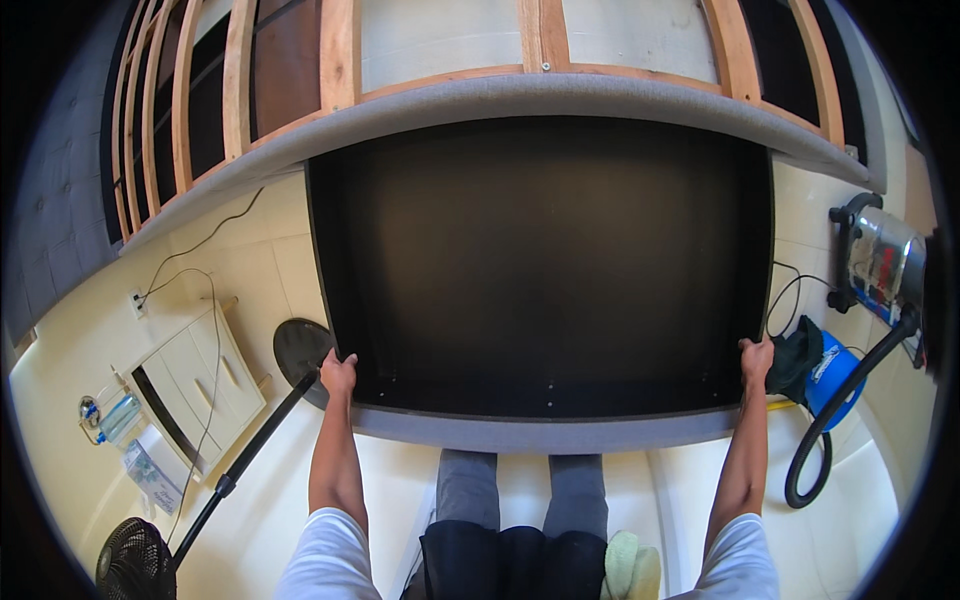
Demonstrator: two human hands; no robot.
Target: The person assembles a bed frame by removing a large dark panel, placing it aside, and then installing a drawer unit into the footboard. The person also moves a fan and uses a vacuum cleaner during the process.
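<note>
A wide, shallow bed drawer [550,270] with a black inside and a grey padded front lies before me. Its far end meets the grey upholstered bed frame [520,92]. My left hand [338,374] is closed over the top edge of the drawer's left wall, close to the front corner. On the opposite wall, my right hand [757,360] grips the edge at about the same distance from the front. Both arms reach forward, and the fingers are partly hidden behind the walls. Nothing lies inside the drawer except small pale spots near its front.
Wooden slats [340,55] span the bed frame. At left stand a black pedestal fan [137,560], its round base [300,345] close to the drawer, and a white cabinet [205,385]. A vacuum cleaner [885,255], its black hose [850,400] and a blue bucket [835,380] are at right.
</note>
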